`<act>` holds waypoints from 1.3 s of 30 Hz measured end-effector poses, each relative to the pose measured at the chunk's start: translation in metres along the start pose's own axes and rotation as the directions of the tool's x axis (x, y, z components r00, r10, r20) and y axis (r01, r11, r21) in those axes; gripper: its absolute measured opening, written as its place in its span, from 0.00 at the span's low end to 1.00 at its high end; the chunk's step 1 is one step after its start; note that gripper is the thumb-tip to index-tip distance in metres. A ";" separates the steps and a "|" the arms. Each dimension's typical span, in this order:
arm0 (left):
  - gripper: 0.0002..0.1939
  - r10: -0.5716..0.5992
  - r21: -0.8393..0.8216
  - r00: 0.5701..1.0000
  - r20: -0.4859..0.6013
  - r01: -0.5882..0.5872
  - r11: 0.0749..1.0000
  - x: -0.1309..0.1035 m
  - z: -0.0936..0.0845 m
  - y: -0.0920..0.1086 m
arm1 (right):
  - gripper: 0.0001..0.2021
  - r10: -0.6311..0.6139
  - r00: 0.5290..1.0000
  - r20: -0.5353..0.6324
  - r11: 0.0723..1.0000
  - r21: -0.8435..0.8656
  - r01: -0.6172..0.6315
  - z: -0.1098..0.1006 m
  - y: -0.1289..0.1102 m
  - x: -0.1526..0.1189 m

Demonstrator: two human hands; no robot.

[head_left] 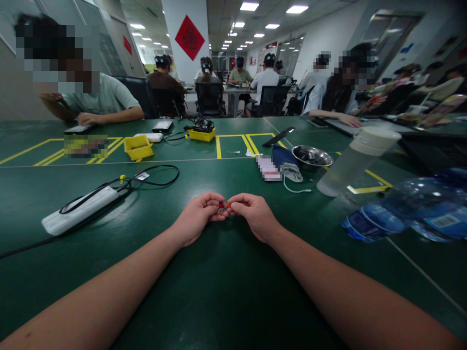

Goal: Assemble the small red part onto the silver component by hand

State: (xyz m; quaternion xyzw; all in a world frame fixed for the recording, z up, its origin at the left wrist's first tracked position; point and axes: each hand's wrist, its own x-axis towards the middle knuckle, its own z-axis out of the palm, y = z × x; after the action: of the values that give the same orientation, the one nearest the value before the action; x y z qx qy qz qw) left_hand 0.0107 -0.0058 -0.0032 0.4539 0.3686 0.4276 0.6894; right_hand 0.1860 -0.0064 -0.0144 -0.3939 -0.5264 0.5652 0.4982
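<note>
My left hand (200,214) is closed around a small red and black piece (221,205), too small to name, which shows between thumb and fingers. Facing it, my right hand (253,214) pinches a tiny orange-red piece (229,205) at its fingertips. The two pieces nearly meet, and I cannot tell whether they touch. Both hands are held together over the middle of the green table (226,291). The fingers hide most of what they hold.
A white power strip (82,209) with black cable lies left. Yellow trays (137,148) stand farther back. To the right are a metal bowl (312,156), a blue pouch (284,158), a white cable, a frosted bottle (352,163) and blue plastic bottles (379,214). Other people sit across the table.
</note>
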 end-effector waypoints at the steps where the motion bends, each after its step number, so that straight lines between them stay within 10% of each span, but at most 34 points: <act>1: 0.10 -0.006 -0.005 1.000 -0.004 0.006 1.000 0.000 0.000 0.000 | 0.07 0.003 1.000 -0.008 1.000 -0.002 -0.003 0.000 0.000 0.000; 39: 0.11 0.019 0.140 0.999 -0.041 -0.014 0.990 0.000 0.000 -0.001 | 0.08 -0.029 1.000 0.002 0.999 -0.020 0.029 0.001 0.002 0.001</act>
State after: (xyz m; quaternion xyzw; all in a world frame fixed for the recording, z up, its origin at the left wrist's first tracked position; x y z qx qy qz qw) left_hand 0.0116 -0.0059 -0.0045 0.4951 0.4083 0.4158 0.6444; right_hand 0.1846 -0.0050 -0.0160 -0.3906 -0.5383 0.5530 0.5019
